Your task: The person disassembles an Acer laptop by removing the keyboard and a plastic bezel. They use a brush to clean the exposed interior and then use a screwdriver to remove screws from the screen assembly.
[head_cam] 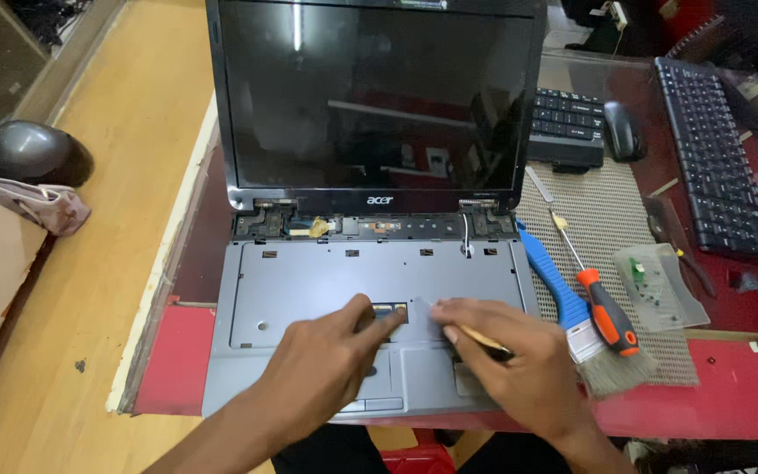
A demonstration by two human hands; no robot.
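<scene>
Laptop: grey laptop (370, 290) lies open on a red table (730, 386), its keyboard taken out so the bare tray shows; dark screen (370, 96) stands upright behind.
Small opening: little rectangular slot (389, 310) sits in the tray just above the touchpad (427, 369), with something orange-brown inside it.
Left hand: left hand (326, 360) rests on the laptop's palm rest, fingers stretched out together, fingertips (379, 323) touching the deck right at the slot; it grips nothing that I can see.
Right hand: right hand (506, 351) lies over the palm rest's right side, fingers curled and closed around a thin tool (482, 339) with a pale wooden-looking shaft and dark end; forefinger points toward the slot, and the two hands nearly meet there.
Hinge area: open strip (370, 226) below the screen shows small parts and a thin white wire (466, 237).
Mesh mat: woven mat (598, 211) lies just right of the laptop.
On the mat: blue-handled brush (563, 298) lies beside the laptop's edge; screwdriver (603, 307) with an orange and black grip is next to it, crossing the bristles.
Clear bag: small plastic bag (660, 285) with a green piece inside lies right of the screwdriver.
Farther right: two black keyboards (717, 149) and a dark mouse (622, 130) sit on a glass top.
Left side: wooden floor (89, 290), with a dark helmet-like dome (35, 154).
</scene>
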